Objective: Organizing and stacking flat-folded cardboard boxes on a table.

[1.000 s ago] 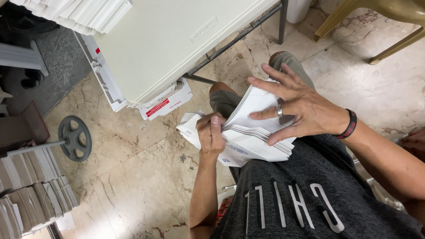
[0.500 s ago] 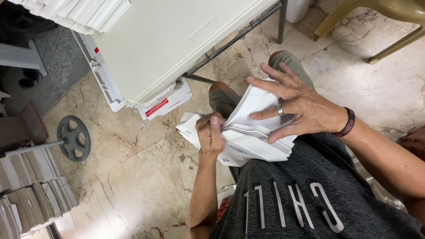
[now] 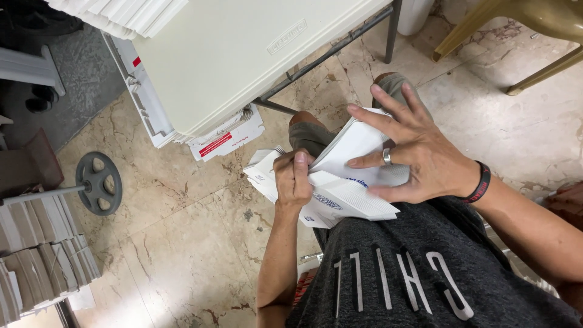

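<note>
A stack of white printed envelopes (image 3: pixel 352 197) rests on my lap, above my dark grey shirt. My left hand (image 3: pixel 293 177) grips the stack's left edge, thumb on top, and a small metal piece pokes out above the knuckles. My right hand (image 3: pixel 419 155), with a ring and a dark wristband, lies spread over the top envelopes. Its fingers fan the upper sheets (image 3: pixel 355 143) up from the lower ones. My knees in olive trousers (image 3: pixel 306 133) show just beyond the stack.
A beige folding table (image 3: pixel 243 48) with metal legs stands ahead, flat white cartons (image 3: pixel 228 136) under its edge. Bundles of folded cartons (image 3: pixel 42 255) lie at the left beside a grey wheel (image 3: pixel 98 182). A tan plastic chair (image 3: pixel 516 24) stands at the top right on marble floor.
My right hand's fingers have shifted slightly over the top envelopes. The left hand and the stack stay where they were.
</note>
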